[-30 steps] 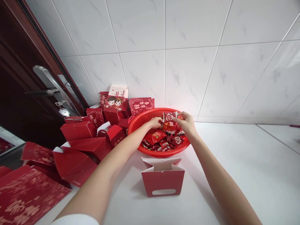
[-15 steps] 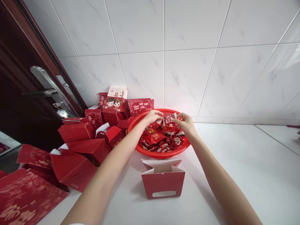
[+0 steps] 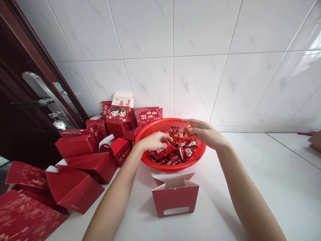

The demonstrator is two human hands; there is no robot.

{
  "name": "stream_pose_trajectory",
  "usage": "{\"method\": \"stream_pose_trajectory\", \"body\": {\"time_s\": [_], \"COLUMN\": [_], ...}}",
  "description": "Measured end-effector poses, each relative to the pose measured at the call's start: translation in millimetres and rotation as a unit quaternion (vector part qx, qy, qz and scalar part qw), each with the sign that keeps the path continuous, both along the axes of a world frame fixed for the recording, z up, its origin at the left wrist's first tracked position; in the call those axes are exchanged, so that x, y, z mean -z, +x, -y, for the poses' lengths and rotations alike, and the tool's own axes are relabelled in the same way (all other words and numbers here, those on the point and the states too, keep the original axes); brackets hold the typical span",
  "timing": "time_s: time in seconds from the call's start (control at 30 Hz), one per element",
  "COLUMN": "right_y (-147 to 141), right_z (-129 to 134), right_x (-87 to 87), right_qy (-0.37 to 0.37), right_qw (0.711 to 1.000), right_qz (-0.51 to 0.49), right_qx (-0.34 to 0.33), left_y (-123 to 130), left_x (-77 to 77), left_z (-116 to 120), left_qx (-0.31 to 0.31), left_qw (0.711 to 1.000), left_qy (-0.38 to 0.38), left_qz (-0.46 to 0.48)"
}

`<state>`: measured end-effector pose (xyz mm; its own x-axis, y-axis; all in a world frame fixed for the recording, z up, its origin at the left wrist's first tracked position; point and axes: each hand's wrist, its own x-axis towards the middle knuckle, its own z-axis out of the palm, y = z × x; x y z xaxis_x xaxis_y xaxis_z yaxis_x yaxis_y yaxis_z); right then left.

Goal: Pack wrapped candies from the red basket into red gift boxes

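Head view: one red basket (image 3: 173, 168), perforated, on a white table (image 3: 250, 160) against a tiled wall (image 3: 195, 90); rim an oval, longer axis left to right; contents, mixed wrapped packets. One red packet (image 3: 163, 152), left part of basket, long axis slanting from lower left to upper right, beneath the left hand (image 3: 152, 141); fingers bent over it, pinch cannot be told. One narrow packet (image 3: 181, 151), mid-basket, on edge, long axis pointing away from the wearer. One orange-red packet (image 3: 188, 126), far right side of basket, between the thumb and extended fingers of the right hand (image 3: 207, 134); whether gripped cannot be told. One red box (image 3: 175, 201), upright, just in front of basket: mouth upward, long side running left to right, slotted face toward the wearer. Assorted red cartons (image 3: 75, 197), grouped at left, lying at various angles.
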<state>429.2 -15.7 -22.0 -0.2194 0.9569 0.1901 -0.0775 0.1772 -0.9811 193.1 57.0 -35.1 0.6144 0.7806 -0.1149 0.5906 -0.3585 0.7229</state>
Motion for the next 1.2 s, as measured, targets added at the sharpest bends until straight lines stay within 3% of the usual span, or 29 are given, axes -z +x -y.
{"method": "stream_pose_trajectory", "body": {"time_s": [0.1,0.23,0.37,0.6,0.8,0.97,1.1,1.2], "right_y": [1.4,-4.7,-14.2,-10.0,12.4,20.9,20.0,19.6], "right_z": [9.8,17.2,18.8,18.8,22.4,16.1,7.1,1.4], "right_x": [-5.8,-10.8,-11.7,-13.2,-22.2,-19.4,-13.6,-11.3], "right_qy": [0.009,0.019,0.037,0.074,0.094,0.073,0.008,-0.004], "right_qw": [0.999,0.995,0.993,0.979,0.975,0.981,0.988,0.987], "right_qz": [0.036,0.084,0.103,0.174,0.14,0.071,-0.037,-0.093], "right_qx": [-0.038,-0.042,-0.041,0.082,0.142,0.166,0.152,0.132], "left_y": [5.8,19.5,30.1,28.3,27.1,63.2,91.8,95.7], "left_x": [1.2,-9.1,-17.6,-7.3,-7.9,-16.9,-8.5,-1.0], "left_z": [13.0,33.1,47.5,43.2,17.0,-22.3,-46.6,-56.2], "left_qx": [-0.027,-0.033,-0.021,-0.011,0.023,0.068,0.105,0.161], "left_qw": [0.998,0.976,0.968,0.97,0.985,0.986,0.981,0.974], "left_qy": [0.042,0.07,0.111,0.103,0.128,0.149,0.102,0.044], "left_qz": [0.03,0.204,0.224,0.221,0.115,-0.025,-0.128,-0.152]}}
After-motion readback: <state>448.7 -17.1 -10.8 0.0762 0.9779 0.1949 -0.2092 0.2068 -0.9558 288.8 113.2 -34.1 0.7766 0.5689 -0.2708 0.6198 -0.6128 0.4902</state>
